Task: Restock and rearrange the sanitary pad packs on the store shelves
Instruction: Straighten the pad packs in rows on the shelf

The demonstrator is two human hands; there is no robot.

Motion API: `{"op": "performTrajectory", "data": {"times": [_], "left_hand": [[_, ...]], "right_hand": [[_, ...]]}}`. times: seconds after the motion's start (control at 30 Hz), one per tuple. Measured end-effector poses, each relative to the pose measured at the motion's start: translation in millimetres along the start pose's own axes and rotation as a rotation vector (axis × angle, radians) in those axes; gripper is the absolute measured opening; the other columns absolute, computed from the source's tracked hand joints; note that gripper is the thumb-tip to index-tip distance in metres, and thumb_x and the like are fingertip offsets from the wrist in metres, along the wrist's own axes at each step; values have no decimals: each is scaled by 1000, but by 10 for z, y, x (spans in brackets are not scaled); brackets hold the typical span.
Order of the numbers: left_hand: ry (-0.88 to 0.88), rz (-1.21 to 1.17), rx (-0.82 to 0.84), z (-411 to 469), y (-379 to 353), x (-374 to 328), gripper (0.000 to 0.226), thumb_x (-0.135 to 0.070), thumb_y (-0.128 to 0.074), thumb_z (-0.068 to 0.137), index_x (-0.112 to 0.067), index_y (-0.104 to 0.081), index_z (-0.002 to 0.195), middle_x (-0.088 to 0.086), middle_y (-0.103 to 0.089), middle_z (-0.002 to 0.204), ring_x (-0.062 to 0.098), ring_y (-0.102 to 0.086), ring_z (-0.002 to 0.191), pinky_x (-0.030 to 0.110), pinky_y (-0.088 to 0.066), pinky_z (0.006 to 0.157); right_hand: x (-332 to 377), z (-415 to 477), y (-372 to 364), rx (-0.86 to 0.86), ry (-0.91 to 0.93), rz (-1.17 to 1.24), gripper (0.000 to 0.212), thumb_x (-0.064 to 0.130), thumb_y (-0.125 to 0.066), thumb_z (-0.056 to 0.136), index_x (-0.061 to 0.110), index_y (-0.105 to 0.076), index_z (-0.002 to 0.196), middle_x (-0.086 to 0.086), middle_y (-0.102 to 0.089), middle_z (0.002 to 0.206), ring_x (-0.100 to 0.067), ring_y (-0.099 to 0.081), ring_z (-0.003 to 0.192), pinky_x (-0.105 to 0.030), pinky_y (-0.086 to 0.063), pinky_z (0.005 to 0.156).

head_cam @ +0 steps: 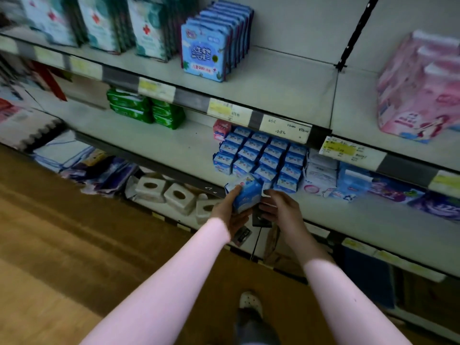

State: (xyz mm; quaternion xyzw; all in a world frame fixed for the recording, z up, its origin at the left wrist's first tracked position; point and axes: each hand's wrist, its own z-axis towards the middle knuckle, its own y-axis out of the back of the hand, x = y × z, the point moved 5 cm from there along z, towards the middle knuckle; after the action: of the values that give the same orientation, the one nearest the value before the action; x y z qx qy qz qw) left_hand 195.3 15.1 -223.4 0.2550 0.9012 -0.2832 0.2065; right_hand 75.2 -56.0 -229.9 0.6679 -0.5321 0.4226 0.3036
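Pack (pixel 246 195) clamped in left hand (pixel 225 211); right hand (pixel 280 207) at its edge, grip unclear. Next: set upright beside front row (pixel 286 183) on shelf (pixel 348 215).

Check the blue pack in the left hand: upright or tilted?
Tilted: the left hand grips the blue pack askew at the front edge of the shelf, before the rows.

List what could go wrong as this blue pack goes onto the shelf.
The blue pack is tilted in the left hand at the shelf edge; a slip would likely drop it to the floor. Pushed in hard, it may topple the upright rows of matching packs behind it.
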Motion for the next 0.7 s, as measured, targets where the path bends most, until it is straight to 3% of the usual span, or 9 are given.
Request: {"op": "performTrajectory", "data": {"times": [0.07,0.13,0.23,0.37,0.47,0.57,0.63,0.7], "left_hand": [[-176,175,-66,-181,102,-116,54,-14,-75,79,-13,-46,124,12,-59,114,26,-61,102,39,-48,99],[-475,530,-20,-353,138,-238,65,-1,-77,74,-15,-37,123,9,-51,124,23,-54,116,30,-50,94],[-682,862,-19,-537,270,-325,74,-4,-81,66,-18,-34,123,7,-53,124,21,-54,117,33,-52,95],[-724,914,-53,-654,334,-385,75,-6,-79,66,-23,-33,123,5,-54,125,19,-55,116,38,-53,93],[-731,923,-97,-649,302,-440,77,-7,-80,67,-19,-35,127,6,-55,126,21,-57,115,36,-55,90],[-702,869,-56,-662,220,-451,77,-15,-85,67,-20,-36,126,1,-55,121,17,-59,110,19,-56,80],[-679,808,-39,-683,162,-450,62,-21,-80,75,-20,-39,121,-2,-55,114,14,-59,103,11,-52,72],[-649,692,-125,-659,156,-504,40,-25,-72,83,-15,-48,113,1,-59,107,17,-60,99,13,-52,70]], "right_hand": [[12,-209,-116,95,-9,18,31,42,-45,98,19,-63,109,-7,-71,107,-23,-67,98,-37,-53,88],[18,-343,-200,150,-53,80,33,45,-41,99,21,-62,107,-8,-69,109,-24,-66,101,-37,-53,85],[95,-474,-323,119,-77,164,15,26,-50,98,16,-61,100,-13,-67,108,-27,-66,94,-39,-55,79],[180,-531,-399,157,-25,200,9,10,-54,94,11,-62,99,-12,-66,106,-29,-64,97,-45,-54,87],[271,-489,-430,246,-2,219,12,11,-54,95,11,-62,103,-10,-67,107,-26,-64,100,-40,-56,84],[314,-367,-417,282,-4,208,20,14,-56,94,6,-61,112,-12,-66,112,-26,-65,103,-32,-58,74],[320,-280,-379,260,-18,210,23,13,-57,93,6,-60,114,-12,-65,112,-27,-64,102,-34,-57,75],[377,-210,-365,247,-17,204,22,10,-57,93,6,-60,114,-10,-64,109,-26,-63,99,-37,-55,76]]}}
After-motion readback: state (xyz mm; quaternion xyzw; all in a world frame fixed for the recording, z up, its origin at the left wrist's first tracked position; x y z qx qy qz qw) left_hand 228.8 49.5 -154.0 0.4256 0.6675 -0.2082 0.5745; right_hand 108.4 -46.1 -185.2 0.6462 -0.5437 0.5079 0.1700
